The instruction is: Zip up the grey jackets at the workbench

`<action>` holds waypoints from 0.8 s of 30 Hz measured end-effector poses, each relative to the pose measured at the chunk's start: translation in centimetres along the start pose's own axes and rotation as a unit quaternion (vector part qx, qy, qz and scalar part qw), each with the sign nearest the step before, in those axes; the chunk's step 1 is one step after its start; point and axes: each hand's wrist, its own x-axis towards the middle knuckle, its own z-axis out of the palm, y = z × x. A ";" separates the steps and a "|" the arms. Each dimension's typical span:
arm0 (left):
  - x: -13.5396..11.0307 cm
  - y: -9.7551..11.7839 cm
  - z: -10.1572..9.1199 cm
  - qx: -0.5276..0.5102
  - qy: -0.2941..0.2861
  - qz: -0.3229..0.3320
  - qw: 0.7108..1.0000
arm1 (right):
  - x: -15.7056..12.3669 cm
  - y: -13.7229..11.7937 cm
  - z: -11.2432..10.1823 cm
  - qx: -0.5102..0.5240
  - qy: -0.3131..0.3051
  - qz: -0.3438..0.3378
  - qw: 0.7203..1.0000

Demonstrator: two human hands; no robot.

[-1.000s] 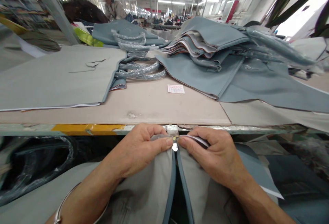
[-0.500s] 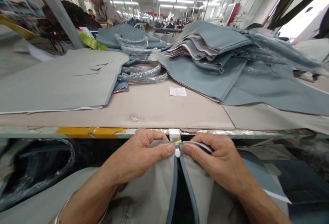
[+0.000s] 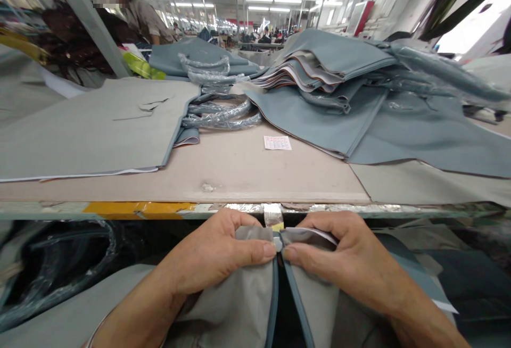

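Just below the table's front edge, a grey leather-like panel (image 3: 239, 295) with blue-edged borders hangs in front of me. My left hand (image 3: 223, 247) pinches its left border near the top between thumb and fingers. The other border, on the right grey flap (image 3: 313, 284), is pinched by my right hand (image 3: 339, 252). A small white piece (image 3: 278, 243) sits between the two thumbs, where the borders come together. Lower down, the borders spread apart over a dark gap. Above the white piece, silver and yellow tape (image 3: 273, 214) shows on the table edge.
Across the table (image 3: 231, 167) lie a grey panel (image 3: 120, 124), plastic-wrapped handles (image 3: 223, 114) and a stack of blue-grey panels (image 3: 319, 66). A small printed label (image 3: 277, 142) lies in the middle. A person (image 3: 139, 15) stands beyond a metal post (image 3: 85, 18) at left.
Both hands and the pinched borders sit slightly lower in view, and my thumbs have moved down beside the white piece. The person at the back has shifted left.
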 end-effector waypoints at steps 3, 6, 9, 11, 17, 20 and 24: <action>0.1 0.1 0.0 0.002 -0.014 0.000 1.000 | 0.3 -0.3 0.0 0.027 -0.025 0.029 0.999; 0.2 0.3 -0.1 0.017 -0.030 0.007 0.999 | 0.4 -0.4 -0.1 0.040 -0.052 0.053 0.996; 0.3 0.3 -0.2 0.028 -0.037 0.015 0.999 | 0.5 -0.3 -0.2 0.047 -0.071 0.063 0.994; 0.3 0.4 -0.2 0.031 -0.039 0.019 0.999 | 0.6 -0.1 -0.3 0.052 -0.084 0.063 0.993; 0.2 0.8 0.1 0.043 -0.037 -0.002 0.998 | 0.7 0.3 -0.7 0.076 -0.123 0.084 0.986; 0.1 0.9 0.1 0.050 -0.042 -0.015 0.998 | 0.8 0.2 -0.8 0.084 -0.128 0.093 0.984; 0.0 1.0 0.1 0.054 -0.035 -0.022 0.998 | 0.8 0.1 -0.8 0.104 -0.140 0.100 0.980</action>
